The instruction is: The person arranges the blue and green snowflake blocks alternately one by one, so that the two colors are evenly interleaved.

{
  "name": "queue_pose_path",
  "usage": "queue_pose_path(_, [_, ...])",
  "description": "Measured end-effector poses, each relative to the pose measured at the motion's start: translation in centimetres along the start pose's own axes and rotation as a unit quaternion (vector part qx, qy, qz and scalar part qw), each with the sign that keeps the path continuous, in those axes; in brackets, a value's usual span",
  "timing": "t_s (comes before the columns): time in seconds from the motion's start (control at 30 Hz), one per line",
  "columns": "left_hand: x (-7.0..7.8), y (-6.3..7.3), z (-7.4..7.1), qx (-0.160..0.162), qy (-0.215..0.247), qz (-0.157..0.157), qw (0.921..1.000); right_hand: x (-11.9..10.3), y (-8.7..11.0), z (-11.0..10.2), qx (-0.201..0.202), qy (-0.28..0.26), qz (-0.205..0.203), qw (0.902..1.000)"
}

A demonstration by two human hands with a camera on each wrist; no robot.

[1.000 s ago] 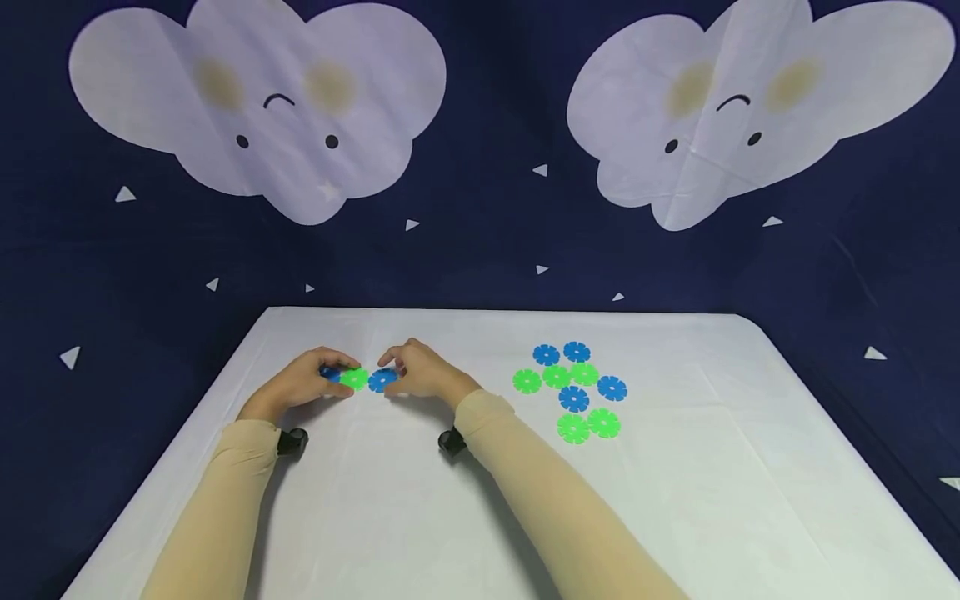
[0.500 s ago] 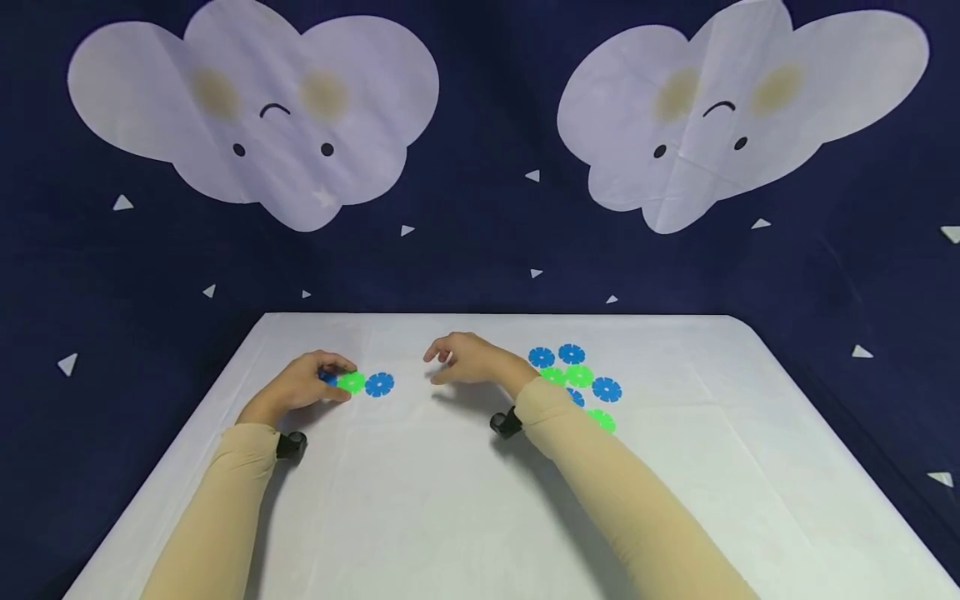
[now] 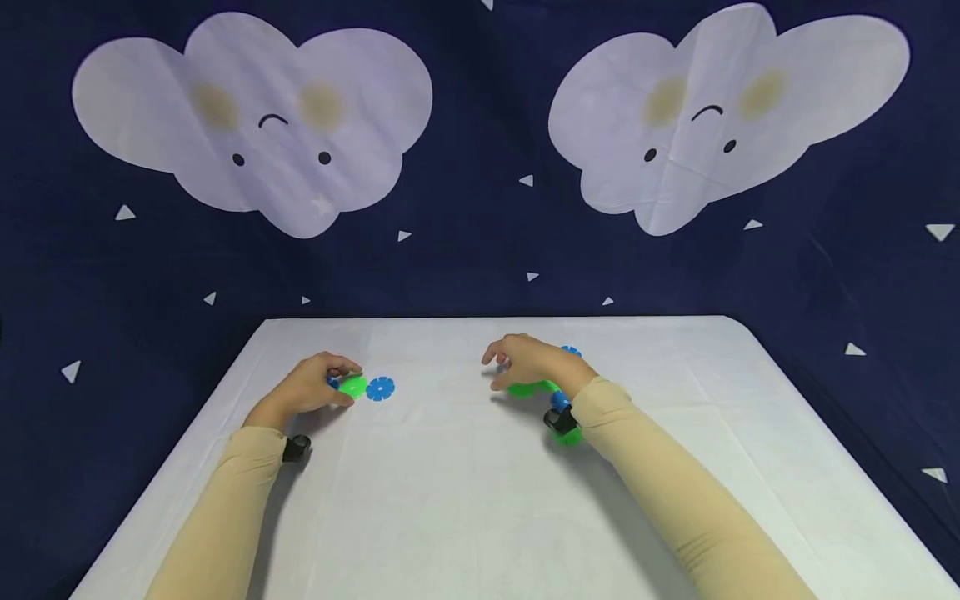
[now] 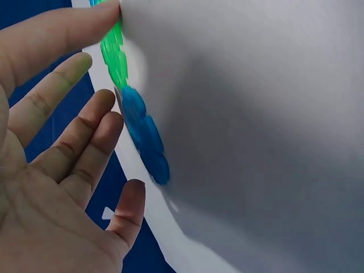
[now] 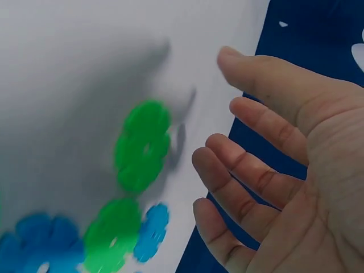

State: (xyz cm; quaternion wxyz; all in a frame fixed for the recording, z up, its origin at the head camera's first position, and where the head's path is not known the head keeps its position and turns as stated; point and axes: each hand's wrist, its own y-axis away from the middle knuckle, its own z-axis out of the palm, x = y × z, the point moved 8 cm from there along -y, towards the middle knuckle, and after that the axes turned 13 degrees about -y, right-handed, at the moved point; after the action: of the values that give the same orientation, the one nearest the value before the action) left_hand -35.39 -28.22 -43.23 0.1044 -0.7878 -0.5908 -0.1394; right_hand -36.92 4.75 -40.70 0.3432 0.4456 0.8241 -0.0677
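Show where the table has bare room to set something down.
Bare table lies between left forearm and right forearm, and between the uncovered blue disc and the right hand. Crowded: disc cluster near the right hand; discs at the left hand.

We record one dark navy-blue fabric backdrop (image 3: 480, 200), printed with two large pale-lilac clouds (image 3: 281, 167), their eyes set below yellowish cheek patches, and scattered small white triangles (image 3: 125, 213). Before it, we list one white-covered tabletop (image 3: 420, 508), faintly creased, its far right corner rounded.
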Motion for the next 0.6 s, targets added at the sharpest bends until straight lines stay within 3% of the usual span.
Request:
queue_pose_path(0.3, [1.2,-0.9,0.8,-0.010,0.000,0.000,0.9999,2.5,1.7,-0.6,0.006,0.010,0.009,0.9999])
queue_pose_path(0.6, [2.2,-1.2,1.1,-0.019,0.010,0.003,0.9998,4.0,2.2,-0.3,0.000,-0.005,0.030,0.9995])
